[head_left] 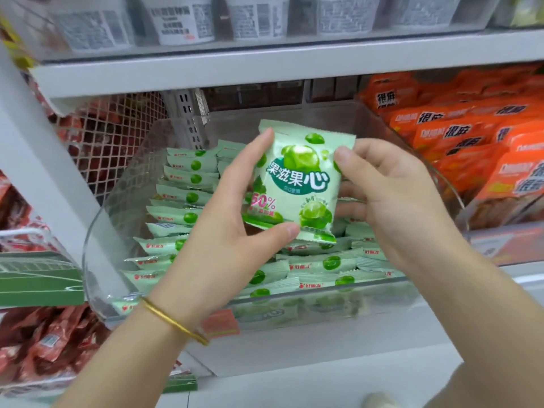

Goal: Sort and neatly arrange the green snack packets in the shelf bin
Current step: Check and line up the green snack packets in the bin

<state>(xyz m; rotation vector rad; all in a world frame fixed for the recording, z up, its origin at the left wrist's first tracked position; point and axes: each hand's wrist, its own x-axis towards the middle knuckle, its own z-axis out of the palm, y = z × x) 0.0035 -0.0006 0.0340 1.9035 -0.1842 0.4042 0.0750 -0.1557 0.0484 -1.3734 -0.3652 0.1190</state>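
Shop shelving fills the view, with a white shelf up top and a clear plastic bin sitting dead centre below it. Down in that bin, green snack packets stand on edge in overlapping rows along the left side and across the front. One packet is up in the air above them, face to the camera, tilted slightly, and both hands are on it. The left hand has it pinched: thumb under the bottom edge, index fingertip at the top-left corner, the other fingers tucked behind. The right hand grips the opposite side, its thumb pressed on the right edge of the front and its curled fingers behind the wrapper. A gold bangle rides on the left wrist. Orange packets crowd the neighbouring bin on the right, red packets pile up lower left, and white cups line the shelf above.
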